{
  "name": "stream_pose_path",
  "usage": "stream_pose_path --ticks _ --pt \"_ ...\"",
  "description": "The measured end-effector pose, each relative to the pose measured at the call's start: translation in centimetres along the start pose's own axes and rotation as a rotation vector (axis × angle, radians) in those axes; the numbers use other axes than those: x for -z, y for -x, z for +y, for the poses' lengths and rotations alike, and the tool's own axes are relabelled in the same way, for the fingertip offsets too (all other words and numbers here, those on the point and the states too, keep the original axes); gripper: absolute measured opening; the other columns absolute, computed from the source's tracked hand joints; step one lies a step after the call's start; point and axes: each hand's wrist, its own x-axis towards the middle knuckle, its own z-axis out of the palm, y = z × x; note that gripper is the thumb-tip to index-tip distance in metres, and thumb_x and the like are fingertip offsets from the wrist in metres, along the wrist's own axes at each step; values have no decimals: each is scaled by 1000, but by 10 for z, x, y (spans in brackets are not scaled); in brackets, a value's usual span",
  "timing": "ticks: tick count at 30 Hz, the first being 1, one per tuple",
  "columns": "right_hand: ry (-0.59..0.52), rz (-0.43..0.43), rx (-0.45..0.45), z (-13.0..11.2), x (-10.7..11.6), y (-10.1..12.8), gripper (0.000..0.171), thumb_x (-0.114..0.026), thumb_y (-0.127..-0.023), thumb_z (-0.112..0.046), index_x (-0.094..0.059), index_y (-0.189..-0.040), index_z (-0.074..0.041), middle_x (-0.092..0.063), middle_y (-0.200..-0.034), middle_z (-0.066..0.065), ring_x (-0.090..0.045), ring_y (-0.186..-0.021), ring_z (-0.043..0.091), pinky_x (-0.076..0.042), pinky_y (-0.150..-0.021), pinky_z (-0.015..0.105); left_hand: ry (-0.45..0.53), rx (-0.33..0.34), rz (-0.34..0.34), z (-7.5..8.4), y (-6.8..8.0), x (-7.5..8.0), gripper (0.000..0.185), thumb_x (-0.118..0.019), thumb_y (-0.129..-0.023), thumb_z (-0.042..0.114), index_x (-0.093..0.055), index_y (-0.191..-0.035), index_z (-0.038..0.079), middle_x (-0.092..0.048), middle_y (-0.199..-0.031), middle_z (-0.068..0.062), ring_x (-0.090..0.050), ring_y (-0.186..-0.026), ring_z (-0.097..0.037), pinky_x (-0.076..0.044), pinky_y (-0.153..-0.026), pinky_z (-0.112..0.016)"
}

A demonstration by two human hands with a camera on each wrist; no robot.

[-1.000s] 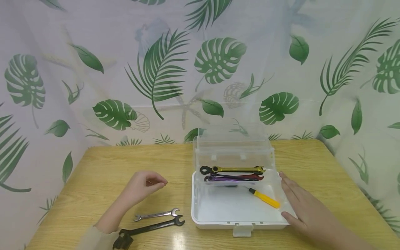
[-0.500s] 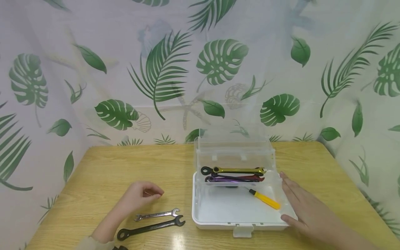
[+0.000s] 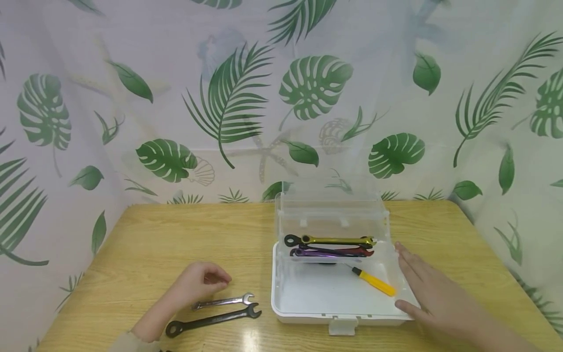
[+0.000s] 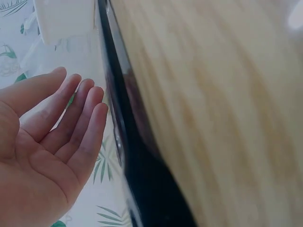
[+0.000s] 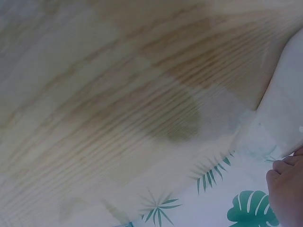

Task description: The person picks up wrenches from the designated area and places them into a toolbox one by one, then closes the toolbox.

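Lowering, my left hand point(image 3: 200, 283) (fingers loosely curled, empty) neared the silver wrench point(image 3: 223, 301); right hand point(image 3: 433, 296) lay flat against the box point(image 3: 281, 305).

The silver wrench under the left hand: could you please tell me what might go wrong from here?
The left hand hovers over the silver wrench, which lies close beside the black wrench; a grab might nudge or catch both. The right hand lies flat against the box edge; a push there could shift the box and roll the yellow screwdriver.
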Motion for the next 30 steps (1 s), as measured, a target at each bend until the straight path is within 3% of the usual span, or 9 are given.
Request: stream_pose_path --ticks 2,9,12,18,25,30 --pt "-10 -15 -15 -1 1 0 93 -64 -101 -58 -35 -160 8 -23 -177 17 -15 -166 25 15 -124 9 9 -1 -12 -1 0 0 13 -78 -92 4 -78 -104 0 -80 -101 -12 -72 -88 -15 -58 -78 -17" --pt "-44 -79 -66 -5 2 -1 91 -62 -103 -57 -35 -160 8 -23 -177 18 -13 -167 29 18 -120 7 43 -16 -84 -5 1 -1 17 -83 -89 5 -78 -104 -1 -78 -96 -8 -68 -82 -7 -59 -73 -18" --pt "-72 -125 -106 -6 3 -3 91 -61 -103 -56 -33 -161 8 -22 -177 19 -44 -151 41 20 -117 5 32 -28 -100 -8 1 -2 19 -85 -87 5 -79 -104 0 -76 -93 -5 -64 -80 -3 -58 -72 -18" --pt "-75 -97 -115 -7 2 -3 90 -62 -103 -54 -33 -162 7 -21 -177 17 -44 -151 38 18 -116 4 -18 -57 -104 -10 -1 -6 22 -88 -82 3 -79 -103 2 -72 -90 -1 -59 -79 -1 -58 -71 -18" --pt "-78 -38 -85 -7 -3 -1 90 -64 -104 -49 -25 -165 5 -19 -178 16 -28 -163 26 14 -120 6 -76 -93 -94 -11 -1 -8 20 -88 -80 0 -79 -97 6 -70 -88 1 -57 -78 -1 -56 -69 -18" --pt "-82 -46 -93 -7 -4 -1 90 -64 -103 -50 -26 -165 5 -19 -178 15 -39 -157 33 15 -119 5 -111 -115 -74 -11 1 -11 16 -86 -81 -2 -79 -91 8 -71 -86 3 -57 -76 1 -54 -67 -17"
